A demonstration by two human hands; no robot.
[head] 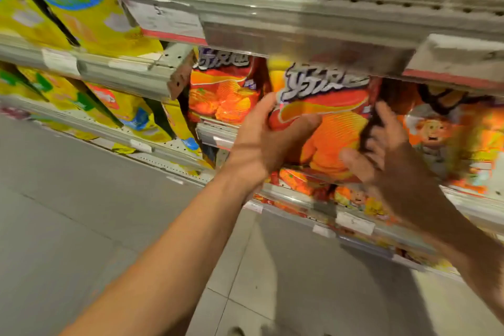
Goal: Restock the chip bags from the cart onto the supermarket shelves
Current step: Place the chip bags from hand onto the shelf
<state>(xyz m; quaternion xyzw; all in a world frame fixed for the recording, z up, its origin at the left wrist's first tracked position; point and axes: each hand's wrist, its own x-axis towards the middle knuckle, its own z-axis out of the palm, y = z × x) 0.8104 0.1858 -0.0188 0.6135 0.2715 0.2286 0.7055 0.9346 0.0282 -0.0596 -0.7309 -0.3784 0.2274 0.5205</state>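
An orange chip bag (332, 123) with white lettering stands upright at the mouth of the middle shelf (297, 196). My left hand (264, 139) grips its left edge, thumb across the front. On the bag's right side my right hand (387, 150) presses with spread fingers, the thumb under its lower right corner. A matching orange bag (223, 93) stands further left on the same shelf. The cart is out of view. The picture is blurred by motion.
The upper shelf edge (300, 33) with price tags hangs just above the held bag. Orange bags with a cartoon figure (447, 133) fill the shelf to the right, and more lie below. Yellow chip bags (81, 5) fill the left shelves. Grey floor tiles (81, 213) lie underneath.
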